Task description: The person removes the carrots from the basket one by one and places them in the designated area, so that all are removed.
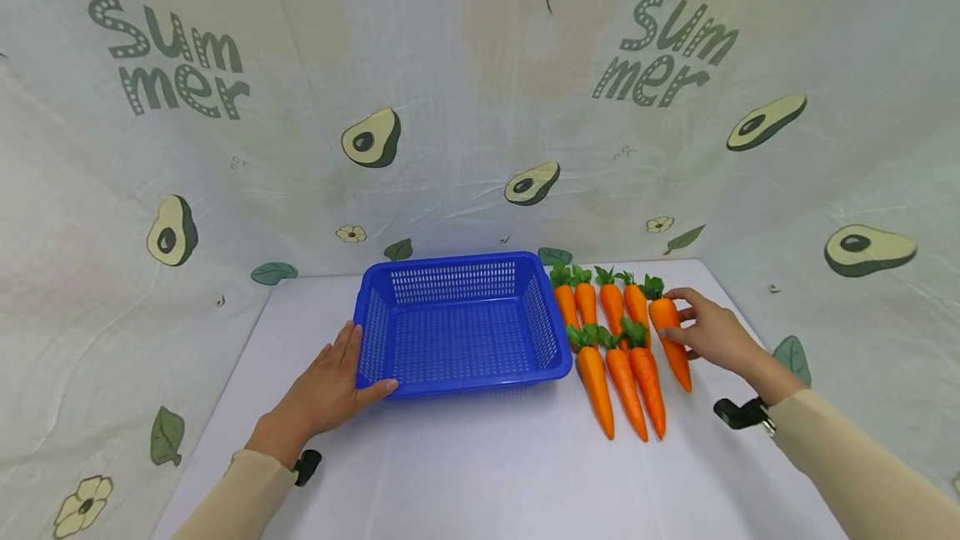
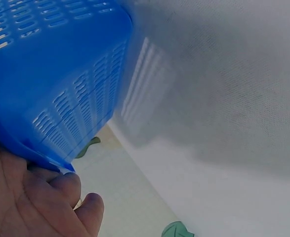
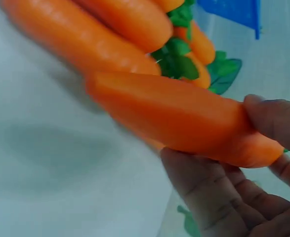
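Note:
My right hand [image 1: 708,332] pinches an orange carrot [image 1: 670,340] between thumb and fingers, at the right end of a group of carrots. In the right wrist view this carrot [image 3: 169,113] lies across the picture, with the thumb on one side and fingers on the other. Whether its tip touches the table cannot be told. My left hand [image 1: 326,382] rests on the near left corner of a blue plastic basket [image 1: 465,387], thumb over the front rim and fingers fairly straight along the left side. The left wrist view shows fingertips under the basket's rim [image 2: 36,153].
Several carrots with green tops lie in two rows right of the basket, among them a near-row carrot [image 1: 596,390] and a far-row carrot [image 1: 612,307]. A white table [image 1: 480,473] bears everything. Behind and beside it hangs a cloth [image 1: 450,65] printed with avocados.

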Motion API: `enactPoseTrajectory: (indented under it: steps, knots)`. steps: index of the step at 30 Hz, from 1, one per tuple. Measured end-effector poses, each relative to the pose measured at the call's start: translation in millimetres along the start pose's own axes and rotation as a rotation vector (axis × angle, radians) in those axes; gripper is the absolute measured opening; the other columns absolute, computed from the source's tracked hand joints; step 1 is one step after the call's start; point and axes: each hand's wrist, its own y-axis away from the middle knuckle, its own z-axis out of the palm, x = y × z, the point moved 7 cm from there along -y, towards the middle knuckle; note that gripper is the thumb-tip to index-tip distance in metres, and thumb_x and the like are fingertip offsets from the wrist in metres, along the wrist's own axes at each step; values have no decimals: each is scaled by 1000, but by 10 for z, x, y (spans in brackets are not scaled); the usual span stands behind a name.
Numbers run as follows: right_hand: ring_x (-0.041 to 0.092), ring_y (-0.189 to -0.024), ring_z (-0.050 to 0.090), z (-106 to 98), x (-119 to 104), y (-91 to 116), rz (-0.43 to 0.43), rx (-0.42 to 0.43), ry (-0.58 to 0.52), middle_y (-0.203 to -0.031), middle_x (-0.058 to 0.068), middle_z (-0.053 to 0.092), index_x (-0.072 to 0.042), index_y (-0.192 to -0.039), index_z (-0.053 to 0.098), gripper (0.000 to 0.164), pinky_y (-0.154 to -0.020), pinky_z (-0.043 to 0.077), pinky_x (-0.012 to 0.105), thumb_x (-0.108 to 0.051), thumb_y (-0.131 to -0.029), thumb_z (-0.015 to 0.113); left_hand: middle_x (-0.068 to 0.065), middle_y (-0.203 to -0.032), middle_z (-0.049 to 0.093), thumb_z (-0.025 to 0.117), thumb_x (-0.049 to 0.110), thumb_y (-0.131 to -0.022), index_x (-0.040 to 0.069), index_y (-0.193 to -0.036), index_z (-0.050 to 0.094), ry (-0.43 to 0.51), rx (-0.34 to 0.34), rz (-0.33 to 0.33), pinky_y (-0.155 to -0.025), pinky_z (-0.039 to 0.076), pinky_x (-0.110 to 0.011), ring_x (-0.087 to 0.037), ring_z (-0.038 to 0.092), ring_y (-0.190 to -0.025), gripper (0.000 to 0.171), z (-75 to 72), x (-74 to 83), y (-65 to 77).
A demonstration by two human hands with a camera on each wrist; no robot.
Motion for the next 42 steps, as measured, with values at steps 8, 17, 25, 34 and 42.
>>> enactPoseTrajectory:
  steps: [8, 17, 25, 34, 42]
  knots:
    - [21, -76, 66, 241, 418, 101, 140, -109, -26, -125, 39, 48, 2, -142, 30, 70, -63, 61, 36, -19, -89, 70, -23, -163, 4, 36, 86, -80, -3, -155, 4, -5, -11, 2, -120, 17, -57, -42, 14, -149, 121, -32, 31, -2]
    - [20, -76, 66, 471, 625, 44, 186, -127, -26, -125, 38, 51, 0, -143, 32, 72, -63, 61, 35, -25, -88, 72, -22, -164, 2, 36, 87, -80, -1, -155, 1, -6, -18, -12, -121, 16, -57, -42, 12, -149, 121, 1, -4, -4]
    - [20, -78, 66, 491, 648, 31, 173, -129, 8, -125, 36, 54, 0, -145, 32, 74, -65, 61, 35, -28, -89, 71, -21, -164, 2, 35, 88, -79, 0, -156, 0, 2, -16, -7, -120, 16, -58, -41, 12, -150, 122, 12, -13, -28]
    - [18, -74, 64, 500, 697, 14, 181, -119, 20, -123, 35, 54, 0, -146, 32, 75, -65, 61, 34, -30, -89, 71, -23, -163, 3, 36, 87, -79, -2, -155, 3, -6, -12, -3, -120, 16, -57, -41, 12, -150, 122, -22, 10, -19]
    - [18, -73, 64, 470, 657, 51, 191, -107, 60, -124, 37, 52, 3, -146, 29, 79, -66, 60, 33, -35, -89, 70, -23, -163, 4, 34, 88, -79, -3, -155, 4, -25, -1, -1, -121, 16, -57, -41, 11, -150, 122, -11, 0, -23]
